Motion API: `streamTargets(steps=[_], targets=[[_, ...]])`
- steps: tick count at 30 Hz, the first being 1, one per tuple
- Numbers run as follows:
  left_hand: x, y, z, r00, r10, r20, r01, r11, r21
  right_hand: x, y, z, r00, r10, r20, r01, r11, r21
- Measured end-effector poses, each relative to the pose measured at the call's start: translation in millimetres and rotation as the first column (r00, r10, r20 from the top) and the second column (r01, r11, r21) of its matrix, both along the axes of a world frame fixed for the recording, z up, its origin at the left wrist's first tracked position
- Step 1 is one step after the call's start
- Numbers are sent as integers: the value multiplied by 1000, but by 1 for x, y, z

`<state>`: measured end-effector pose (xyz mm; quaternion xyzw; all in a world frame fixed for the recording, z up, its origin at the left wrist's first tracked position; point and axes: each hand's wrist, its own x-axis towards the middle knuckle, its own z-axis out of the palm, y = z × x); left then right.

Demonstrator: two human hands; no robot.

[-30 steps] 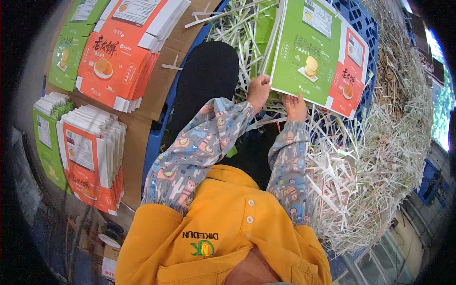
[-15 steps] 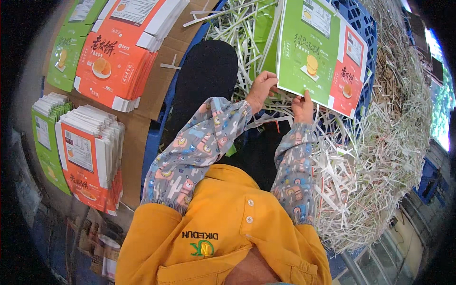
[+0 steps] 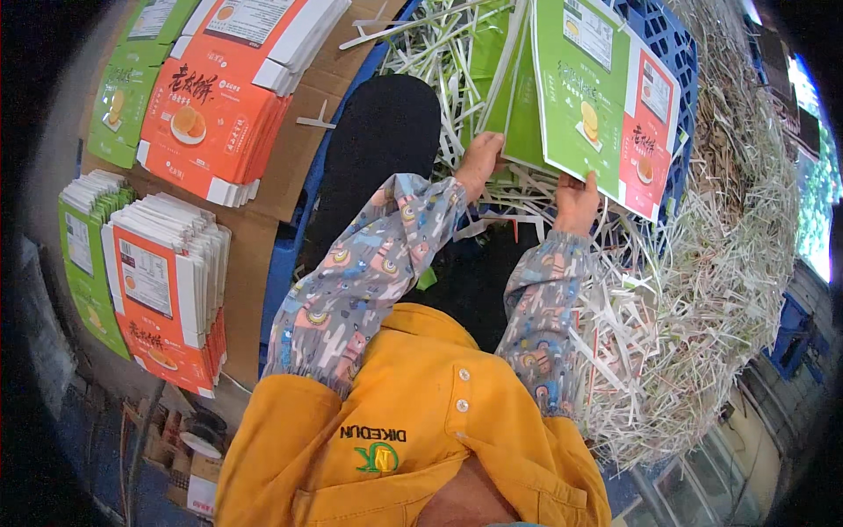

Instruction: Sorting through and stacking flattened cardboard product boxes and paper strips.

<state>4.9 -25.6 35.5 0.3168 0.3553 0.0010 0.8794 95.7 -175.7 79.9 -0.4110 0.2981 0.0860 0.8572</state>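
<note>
In the head view, extends both arms, in grey cartoon-print sleeve covers, over a blue plastic lattice crate strewn with thin white and green paper strips. Pinches the near edge of a flat green printed card sheet in the right hand, with fingertips almost together at the white border. Has the left hand half curled at the near-left corner of white-edged green card layers lying beneath; cannot tell whether gripping that corner or merely touching it, with fingertips partly hidden.

Has the green sheet straight ahead of the right hand, over the near part of the crate, and ahead and to the right of the left hand. Is nearer with the right hand, in contact; with the left, just beside the sheet's near-left corner, across a wedge of lower green card. Seems to run lengthwise away from the body, but cannot be confirmed, with the far end cut off by the top of the view. Shows an orange printed panel along the green sheet's right side; cannot tell whether joined.

To the left, past a bent black-clad leg, on brown corrugated cardboard: near its right edge, a flat orange carton stack; toward its left edge, a green carton stack, just beside the orange one.
</note>
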Motion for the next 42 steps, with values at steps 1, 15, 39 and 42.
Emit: streamTargets(steps=[1,15,39,42], targets=[[3,-2,-1,1000,17,-14,-16,1000,3,1,-2,-4,1000,7,6,-6,999,-38],[7,7,35,971,-94,222,112,992,-66,2,7,-14,989,141,50,-132,980,-149],[132,150,-25,973,36,-228,228,-298,927,-140,-65,16,993,100,-62,-110,974,-197],[147,162,-41,952,-31,-305,266,-410,873,-136,-67,11,994,11,-104,-22,994,-108]])
